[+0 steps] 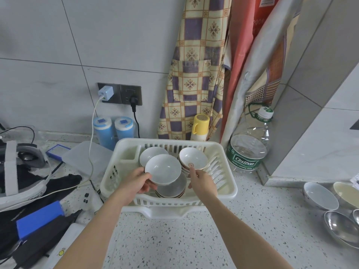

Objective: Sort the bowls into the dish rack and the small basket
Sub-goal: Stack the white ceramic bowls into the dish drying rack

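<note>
A white plastic dish rack [114, 171] stands on the speckled counter with several white bowls in it. My left hand [137, 183] grips the rim of a white bowl [163, 168], tilted, above a stack of bowls [174, 188] at the rack's front. Behind it lies another white bowl [150, 153]. My right hand [201, 180] pinches the near rim of a bowl with a red mark [193, 158], which tops a second stack on the right. No small basket shows.
To the right lie a white bowl [320, 195], a cream bowl [344, 194] and steel bowls [340, 228]. A large water bottle [248, 150], a yellow-capped can [200, 126] and hanging aprons stand behind. Left are blue canisters [104, 133], cables, a headset [21, 171] and a blue box.
</note>
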